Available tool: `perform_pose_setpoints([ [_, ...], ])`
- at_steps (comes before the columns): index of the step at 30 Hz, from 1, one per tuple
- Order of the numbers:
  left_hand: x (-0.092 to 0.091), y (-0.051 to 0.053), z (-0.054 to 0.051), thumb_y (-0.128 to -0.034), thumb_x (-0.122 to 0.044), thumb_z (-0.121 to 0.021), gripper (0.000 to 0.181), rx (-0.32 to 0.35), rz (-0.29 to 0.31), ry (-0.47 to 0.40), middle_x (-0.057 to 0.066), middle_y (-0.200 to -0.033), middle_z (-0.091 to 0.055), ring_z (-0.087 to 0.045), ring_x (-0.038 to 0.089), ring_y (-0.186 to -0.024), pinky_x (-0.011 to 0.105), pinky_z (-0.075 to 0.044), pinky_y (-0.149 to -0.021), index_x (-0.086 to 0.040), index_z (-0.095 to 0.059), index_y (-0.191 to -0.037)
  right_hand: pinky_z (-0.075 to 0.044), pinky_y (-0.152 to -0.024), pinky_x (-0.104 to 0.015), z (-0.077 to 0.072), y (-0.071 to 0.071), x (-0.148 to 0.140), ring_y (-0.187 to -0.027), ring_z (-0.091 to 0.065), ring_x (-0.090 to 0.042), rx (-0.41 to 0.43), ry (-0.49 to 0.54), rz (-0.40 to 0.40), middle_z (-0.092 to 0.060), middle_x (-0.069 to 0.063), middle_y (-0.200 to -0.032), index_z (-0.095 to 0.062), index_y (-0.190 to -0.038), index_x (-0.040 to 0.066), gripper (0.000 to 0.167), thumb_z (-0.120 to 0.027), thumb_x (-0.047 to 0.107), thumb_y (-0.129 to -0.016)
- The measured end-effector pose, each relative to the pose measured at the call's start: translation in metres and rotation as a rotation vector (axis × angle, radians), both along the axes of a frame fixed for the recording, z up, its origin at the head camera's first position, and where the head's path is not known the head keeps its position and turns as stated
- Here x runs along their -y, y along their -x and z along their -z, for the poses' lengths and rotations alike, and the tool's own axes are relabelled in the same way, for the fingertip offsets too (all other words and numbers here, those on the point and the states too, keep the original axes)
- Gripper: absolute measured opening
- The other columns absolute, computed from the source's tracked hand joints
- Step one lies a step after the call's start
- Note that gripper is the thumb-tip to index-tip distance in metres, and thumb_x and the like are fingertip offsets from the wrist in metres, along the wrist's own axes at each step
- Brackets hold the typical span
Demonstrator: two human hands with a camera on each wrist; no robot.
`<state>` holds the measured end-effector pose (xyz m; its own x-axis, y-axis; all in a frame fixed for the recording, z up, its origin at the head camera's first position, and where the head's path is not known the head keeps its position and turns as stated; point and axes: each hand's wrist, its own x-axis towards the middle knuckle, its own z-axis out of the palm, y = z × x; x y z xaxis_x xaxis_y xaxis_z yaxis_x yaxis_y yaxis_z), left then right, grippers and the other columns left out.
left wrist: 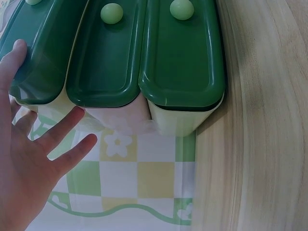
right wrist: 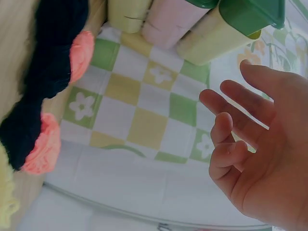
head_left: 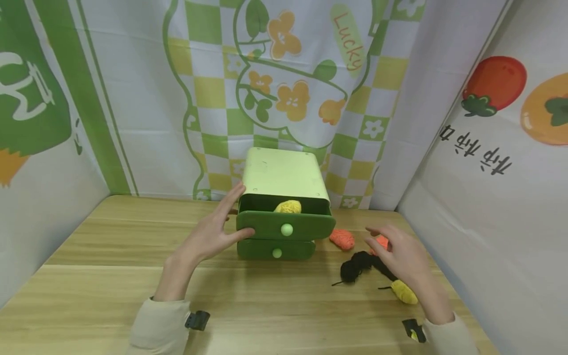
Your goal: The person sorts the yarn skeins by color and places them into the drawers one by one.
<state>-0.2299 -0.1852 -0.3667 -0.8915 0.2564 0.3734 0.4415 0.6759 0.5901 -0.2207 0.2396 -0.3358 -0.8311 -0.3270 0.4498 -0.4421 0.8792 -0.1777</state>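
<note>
A small cabinet with a pale yellow-green top (head_left: 284,170) stands on the table, its upper green drawer (head_left: 262,225) pulled out. Inside that drawer lies a yellow yarn ball (head_left: 289,207). My left hand (head_left: 210,234) is at the cabinet's left side, thumb against the drawer front's edge, the other fingers straight and spread, as the left wrist view shows. To the right, my right hand (head_left: 401,254) hovers above the yarn with loosely bent fingers and nothing in them. Beneath and beside it lie orange yarn (head_left: 342,239), black yarn (head_left: 355,266) and another yellow yarn ball (head_left: 404,292).
Below the upper drawer are more closed drawers with round pale knobs; one lower drawer (head_left: 257,250) shows in the head view. The wooden table (head_left: 275,305) is bounded by a patterned curtain (head_left: 213,98) behind and white printed cloth (head_left: 488,222) on the right.
</note>
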Motion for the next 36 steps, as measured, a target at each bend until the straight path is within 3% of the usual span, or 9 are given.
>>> perform_pose_setpoints([
  [5,0.0,0.0,0.0,-0.0874,-0.061,-0.066,0.097,0.002,0.003,0.0,-0.015,-0.167,0.0,-0.032,0.04,-0.146,0.074,-0.036,-0.104,-0.046,0.0,-0.157,-0.045,-0.056,-0.026,0.006,-0.003,-0.009,-0.065,-0.053,-0.006,0.058,-0.003,0.018,-0.072,-0.007,-0.112,-0.069,-0.124,0.011,0.036,-0.065,0.034,-0.097],
  [12,0.001,-0.001,-0.001,-0.0872,-0.061,-0.066,0.097,0.0,0.003,-0.001,-0.015,-0.167,0.0,-0.031,0.039,-0.147,0.073,-0.035,-0.105,-0.047,0.0,-0.157,-0.056,-0.066,-0.04,0.012,-0.005,-0.018,-0.077,-0.067,-0.016,0.103,-0.009,0.04,-0.07,-0.009,-0.121,-0.068,-0.127,0.012,0.044,-0.059,0.045,-0.099],
  [20,0.0,-0.001,-0.001,-0.0868,-0.063,-0.066,0.097,0.007,-0.001,0.004,-0.018,-0.167,0.002,-0.031,0.039,-0.147,0.073,-0.035,-0.105,-0.047,0.0,-0.157,-0.044,-0.052,-0.025,0.019,-0.01,-0.03,-0.064,-0.054,-0.006,0.13,-0.03,0.074,-0.073,-0.01,-0.112,-0.069,-0.123,0.011,0.042,-0.061,0.044,-0.098],
  [25,0.0,-0.001,-0.001,-0.0871,-0.062,-0.066,0.097,0.007,0.003,0.002,-0.019,-0.166,0.002,-0.031,0.038,-0.148,0.072,-0.036,-0.106,-0.047,0.001,-0.157,-0.042,-0.05,-0.025,0.024,-0.014,-0.038,-0.066,-0.054,-0.007,0.166,-0.048,0.101,-0.07,-0.01,-0.12,-0.066,-0.127,0.013,0.046,-0.058,0.048,-0.098],
  [30,0.001,-0.001,-0.001,-0.0872,-0.062,-0.066,0.097,0.006,0.004,0.0,-0.019,-0.166,0.002,-0.029,0.037,-0.148,0.071,-0.036,-0.106,-0.046,0.0,-0.157,-0.047,-0.053,-0.029,0.027,-0.015,-0.044,-0.073,-0.061,-0.011,0.172,-0.052,0.12,-0.066,-0.012,-0.129,-0.065,-0.13,0.015,0.05,-0.057,0.052,-0.097],
  [36,0.001,-0.001,-0.001,-0.0874,-0.061,-0.066,0.097,0.001,0.002,0.006,-0.017,-0.167,0.001,-0.03,0.038,-0.148,0.073,-0.036,-0.104,-0.046,0.0,-0.157,-0.057,-0.068,-0.047,0.032,-0.016,-0.05,-0.088,-0.07,-0.028,0.155,-0.049,0.116,-0.072,-0.008,-0.118,-0.068,-0.122,0.015,0.043,-0.062,0.048,-0.096],
])
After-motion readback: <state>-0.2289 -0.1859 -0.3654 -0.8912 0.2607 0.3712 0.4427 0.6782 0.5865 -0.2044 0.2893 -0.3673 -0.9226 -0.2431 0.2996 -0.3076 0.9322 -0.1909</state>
